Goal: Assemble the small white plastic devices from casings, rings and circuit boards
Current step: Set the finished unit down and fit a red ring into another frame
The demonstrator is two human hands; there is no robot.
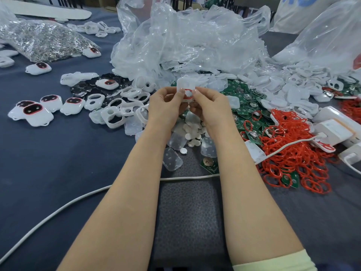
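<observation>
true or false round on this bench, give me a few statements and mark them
1. The left hand and right hand both pinch one white casing bearing a red ring. True.
2. The loose rings are piled on the person's left. False: the red rings lie on the right.
3. White devices with dark faces lie to the person's left. True.
4. The boards are blue. False: the circuit boards are green.

My forearms (134, 184) extend from the lower edge to centre frame; left hand (166, 103) and right hand (210, 104), fingers curled, pinch one casing (184, 83).
</observation>
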